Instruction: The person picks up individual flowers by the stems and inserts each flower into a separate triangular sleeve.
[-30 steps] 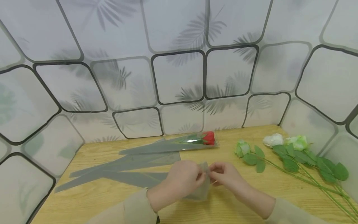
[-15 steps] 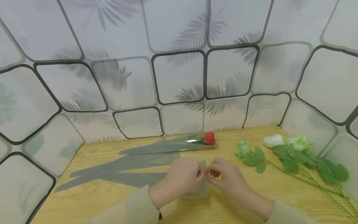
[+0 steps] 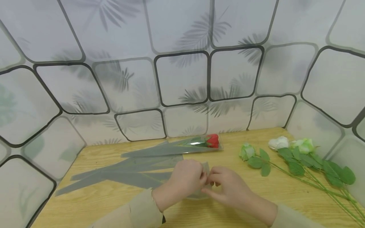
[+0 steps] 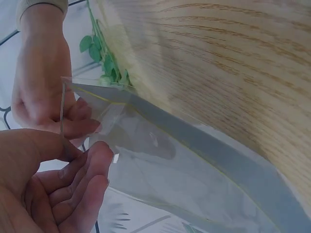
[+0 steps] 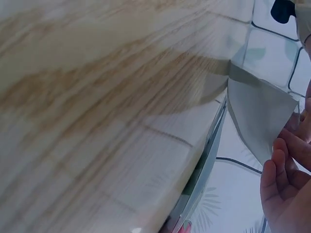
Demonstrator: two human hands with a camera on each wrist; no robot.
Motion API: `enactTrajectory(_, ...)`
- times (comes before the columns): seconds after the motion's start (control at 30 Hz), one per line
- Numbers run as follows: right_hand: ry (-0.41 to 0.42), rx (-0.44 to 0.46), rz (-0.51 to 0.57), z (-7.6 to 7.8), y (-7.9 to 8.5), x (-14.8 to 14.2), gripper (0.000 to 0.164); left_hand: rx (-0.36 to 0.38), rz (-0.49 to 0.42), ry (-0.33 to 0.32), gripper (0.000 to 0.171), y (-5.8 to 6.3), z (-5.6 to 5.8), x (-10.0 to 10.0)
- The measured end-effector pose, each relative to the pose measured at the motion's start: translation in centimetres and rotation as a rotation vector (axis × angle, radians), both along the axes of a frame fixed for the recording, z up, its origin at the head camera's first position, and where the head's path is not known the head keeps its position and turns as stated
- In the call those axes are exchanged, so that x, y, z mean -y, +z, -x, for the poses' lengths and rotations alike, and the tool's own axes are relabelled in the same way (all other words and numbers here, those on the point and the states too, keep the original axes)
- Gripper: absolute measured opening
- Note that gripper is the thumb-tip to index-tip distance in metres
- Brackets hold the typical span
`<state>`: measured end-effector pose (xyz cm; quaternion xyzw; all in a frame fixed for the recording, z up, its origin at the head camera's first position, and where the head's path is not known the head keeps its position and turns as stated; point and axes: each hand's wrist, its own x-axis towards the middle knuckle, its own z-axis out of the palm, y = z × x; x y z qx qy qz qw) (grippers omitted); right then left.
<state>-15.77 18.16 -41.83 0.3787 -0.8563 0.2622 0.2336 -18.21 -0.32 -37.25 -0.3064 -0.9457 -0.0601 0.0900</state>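
Observation:
In the head view, my left hand (image 3: pixel 186 177) pinches the mouth edge of a clear and grey flower sleeve (image 3: pixel 198 193). The left wrist view shows the film's edge between left thumb and fingers, and the sleeve's mouth (image 4: pixel 97 94) gaping. My right hand (image 3: pixel 232 186) is at the same mouth from the right, thumb apart from its curled fingers. Its fingertips touch the film (image 5: pixel 262 111) in the right wrist view; whether they grip it cannot be told. Close by lies a red rose (image 3: pixel 212 141) inside another sleeve (image 3: pixel 159 150).
Further grey sleeves (image 3: pixel 125 166) lie overlapping on the wooden table (image 3: pixel 245 215), left of my hands. On the right are a pale green rose (image 3: pixel 247 152), a white rose (image 3: pixel 278 143) and another green-white rose (image 3: pixel 303 145), stems toward the front right. A patterned curtain (image 3: pixel 182 79) surrounds the table.
The sleeve's mouth has shifted slightly left and back. My right hand has followed leftward, and its thumb has spread away from the fingers. The left hand keeps its pinch.

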Motion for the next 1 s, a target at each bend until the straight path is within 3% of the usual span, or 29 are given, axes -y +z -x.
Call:
enactTrajectory(0.17, -0.001, 0.062, 0.011, 0.1, -0.2, 0.2, 0.018, -0.002, -0.020, -0.025, 0.061, -0.1, 0.0, 0.2)
enactTrajectory(0.3, -0.018, 0.130, 0.025, 0.1, -0.2, 0.1, 0.018, -0.068, -0.041, -0.084, 0.049, -0.5, 0.3, 0.6)
enactTrajectory(0.47, -0.033, 0.191, 0.039, 0.1, 0.0, -0.3, 0.016, -0.238, -0.087, -0.298, 0.008, -1.1, 1.0, 1.6)
enactTrajectory(0.6, -0.038, 0.228, 0.042, 0.1, 0.4, -0.6, 0.014, -0.329, -0.079, -0.490, 0.027, -1.0, 1.8, 2.3)
enactTrajectory(0.67, -0.038, 0.229, 0.040, 0.1, 0.6, -0.6, 0.014, -0.337, -0.057, -0.552, 0.027, -0.8, 2.2, 2.5)
enactTrajectory(0.87, -0.019, 0.220, 0.055, 0.0, 0.5, -0.8, 0.014, -0.305, -0.011, -0.615, 0.017, -0.2, 2.7, 3.0)
enactTrajectory(1.0, -0.008, 0.208, 0.077, -0.1, 0.3, -0.9, 0.015, -0.336, -0.009, -0.638, 0.011, -0.3, 3.0, 3.3)
